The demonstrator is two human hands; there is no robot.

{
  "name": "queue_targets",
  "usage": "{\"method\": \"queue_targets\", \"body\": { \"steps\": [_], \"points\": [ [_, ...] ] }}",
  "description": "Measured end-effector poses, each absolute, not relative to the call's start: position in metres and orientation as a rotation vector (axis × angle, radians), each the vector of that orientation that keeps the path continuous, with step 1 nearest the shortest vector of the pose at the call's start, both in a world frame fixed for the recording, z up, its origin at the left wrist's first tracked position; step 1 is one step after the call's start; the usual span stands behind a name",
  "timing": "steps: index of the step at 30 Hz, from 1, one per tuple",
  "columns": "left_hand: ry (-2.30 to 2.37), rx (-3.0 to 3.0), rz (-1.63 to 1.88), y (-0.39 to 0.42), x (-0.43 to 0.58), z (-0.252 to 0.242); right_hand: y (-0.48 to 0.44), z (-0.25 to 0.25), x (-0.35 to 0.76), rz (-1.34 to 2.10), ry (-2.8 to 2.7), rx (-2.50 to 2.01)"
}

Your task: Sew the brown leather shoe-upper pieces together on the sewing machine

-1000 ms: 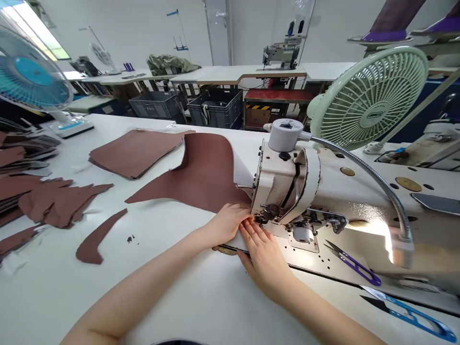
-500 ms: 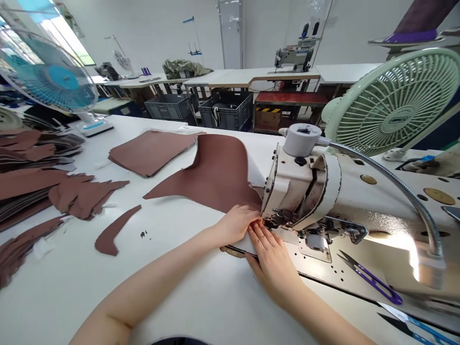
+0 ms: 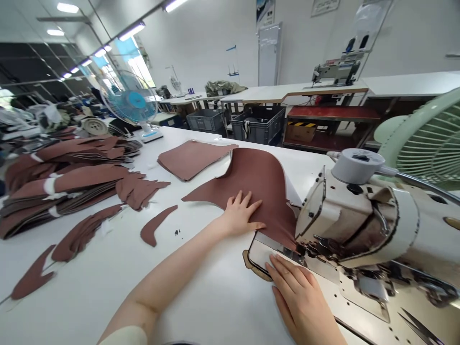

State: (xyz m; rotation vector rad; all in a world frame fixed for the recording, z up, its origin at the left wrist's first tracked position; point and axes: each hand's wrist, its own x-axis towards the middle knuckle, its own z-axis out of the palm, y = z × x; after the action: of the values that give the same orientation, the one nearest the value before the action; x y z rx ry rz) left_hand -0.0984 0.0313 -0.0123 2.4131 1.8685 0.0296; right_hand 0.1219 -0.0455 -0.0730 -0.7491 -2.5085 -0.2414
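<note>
A large reddish-brown fabric piece [image 3: 258, 177] lies on the white table, its right corner running under the head of the sewing machine [image 3: 348, 206]. Spread on the near edge of this piece is my left hand [image 3: 241, 214], its fingers apart. My right hand [image 3: 298, 292] rests flat on the machine's bed plate, just in front of the needle area, with fingers stretched out and nothing held. The machine head hides the fabric's end at the needle. A curved brown scrap [image 3: 156, 227] lies left of my left forearm.
Stacked brown panels [image 3: 194, 158] lie behind the fabric. Bundles of cut pieces [image 3: 82, 182] cover the table's left side. A blue fan [image 3: 134, 100] stands at the back left, a green fan [image 3: 427, 139] at the right. Open thread snips [image 3: 419, 328] lie near the machine bed.
My left hand has moved away from the needle area, leftward onto the fabric, and its fingers have spread. My right hand has drawn back toward me. The view has turned left and up.
</note>
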Motion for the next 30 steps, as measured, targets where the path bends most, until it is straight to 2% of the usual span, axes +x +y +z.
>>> {"method": "queue_targets", "body": {
  "steps": [2,10,18,24,30],
  "points": [
    [1.956,2.371,0.025,0.038,-0.111,-0.02,-0.042,-0.076,0.123,-0.279,-2.507,-0.676],
    [1.777,2.657,0.082,0.114,-0.111,-0.034,-0.029,-0.093,0.124,-0.444,-2.476,-0.558],
    [2.356,2.353,0.463,0.193,-0.119,0.007,-0.027,-0.094,0.126,-0.458,-2.512,-0.554],
    [2.742,1.825,0.477,0.127,-0.242,0.03,-0.033,-0.091,0.123,-0.386,-2.487,-0.6],
    [2.668,2.005,0.746,0.056,-0.322,0.05,-0.042,-0.08,0.121,-0.337,-2.478,-0.676]
  ]
}}
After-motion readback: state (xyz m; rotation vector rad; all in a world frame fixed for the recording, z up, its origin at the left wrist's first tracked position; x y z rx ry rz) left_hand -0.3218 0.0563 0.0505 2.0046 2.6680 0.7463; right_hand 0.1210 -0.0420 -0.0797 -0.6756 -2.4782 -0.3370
